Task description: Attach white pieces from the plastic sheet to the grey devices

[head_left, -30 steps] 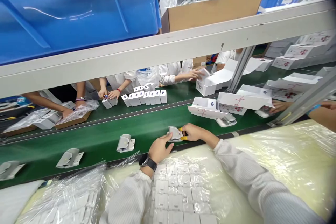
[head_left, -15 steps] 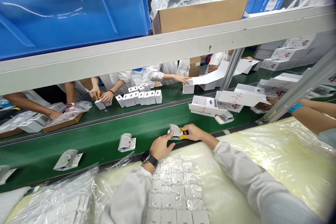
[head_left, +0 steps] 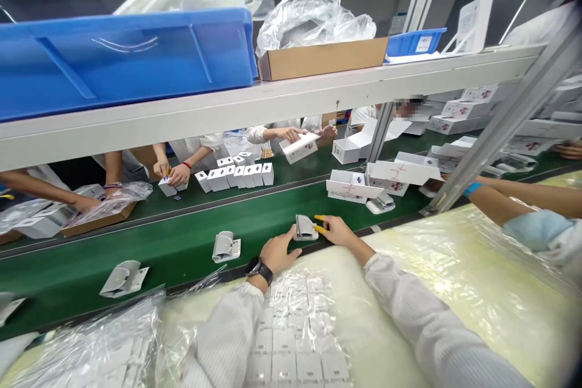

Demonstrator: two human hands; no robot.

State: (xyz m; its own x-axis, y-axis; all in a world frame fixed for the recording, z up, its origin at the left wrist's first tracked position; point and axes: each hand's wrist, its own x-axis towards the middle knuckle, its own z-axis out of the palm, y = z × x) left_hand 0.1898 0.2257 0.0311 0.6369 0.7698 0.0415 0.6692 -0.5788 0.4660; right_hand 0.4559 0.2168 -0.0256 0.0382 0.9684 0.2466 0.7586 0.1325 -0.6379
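Observation:
A wrist blood pressure monitor with a curled grey cuff (head_left: 305,227) sits on the green conveyor belt (head_left: 268,209) between my two hands. My left hand (head_left: 278,253), with a black watch on its wrist, touches the monitor's left side; its thumb is stretched out apart. On the other side, my right hand (head_left: 337,231) has yellow covers on its fingertips. Those fingers are spread beside the monitor's right edge, not closed around it. Further left on the belt lie another cuffed monitor (head_left: 226,247) and a similar one (head_left: 123,279).
Plastic-wrapped white pieces (head_left: 291,339) lie below my hands. An open white box (head_left: 348,187) stands on the belt to the right. A shelf beam (head_left: 291,100) crosses above, carrying a blue bin (head_left: 136,60). Co-workers' hands handle boxes across the belt; another person's arm (head_left: 500,194) reaches in at right.
My right fingers have come off the monitor and spread; my left hand stays against it. The view has tilted upward. Across the belt, a co-worker's hand now holds a white box tilted up.

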